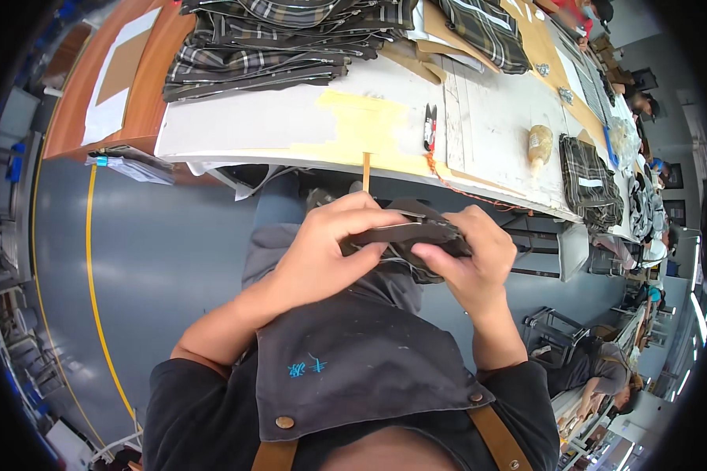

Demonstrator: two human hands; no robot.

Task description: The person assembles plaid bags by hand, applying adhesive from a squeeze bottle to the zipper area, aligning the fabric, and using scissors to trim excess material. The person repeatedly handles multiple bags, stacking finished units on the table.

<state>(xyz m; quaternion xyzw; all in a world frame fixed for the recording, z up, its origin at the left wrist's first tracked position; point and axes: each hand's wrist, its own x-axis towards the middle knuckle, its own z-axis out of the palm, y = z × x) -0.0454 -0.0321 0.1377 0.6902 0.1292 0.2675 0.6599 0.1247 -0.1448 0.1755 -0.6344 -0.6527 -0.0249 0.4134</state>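
Above my lap, both hands hold a dark fabric piece [404, 234] with plaid cloth showing at its underside. My left hand [330, 247] pinches its left end between thumb and fingers. My right hand [479, 251] grips the right end, its thumb pressed toward the middle and its fingers partly hidden behind the cloth. The piece is folded or bent between the hands, and its inner side cannot be made out. Beyond the hands, red-and-black thread snips [430, 129] lie on the white worktable [236, 129].
Stacks of folded plaid fabric pieces [259, 67] cover the table's far left. A bottle of yellowish glue [539, 147] and another plaid bundle [591, 182] are to the right. An orange cord [471, 195] hangs along the table edge. Other people [605, 373] work at the right.
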